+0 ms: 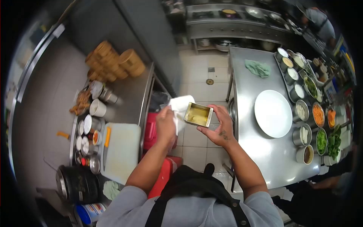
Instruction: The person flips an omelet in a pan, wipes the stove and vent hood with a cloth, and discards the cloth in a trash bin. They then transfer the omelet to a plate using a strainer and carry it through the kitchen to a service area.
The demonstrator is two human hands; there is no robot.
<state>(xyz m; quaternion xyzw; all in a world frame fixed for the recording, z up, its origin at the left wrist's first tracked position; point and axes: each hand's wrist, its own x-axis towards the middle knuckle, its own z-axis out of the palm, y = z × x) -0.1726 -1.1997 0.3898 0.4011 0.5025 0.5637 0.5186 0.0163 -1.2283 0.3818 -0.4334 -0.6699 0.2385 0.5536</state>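
Hands gripping metal tin [198, 114] of yellowish paste, white cloth [179, 107]

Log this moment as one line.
left hand: grips white cloth | right hand: holds metal tin | white plate: on steel counter

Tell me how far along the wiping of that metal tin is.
Done: not much, since yellowish residue shows inside the metal tin. In hand: the right hand holds the tin, and the left hand presses a white cloth to its edge. Left: the inside.
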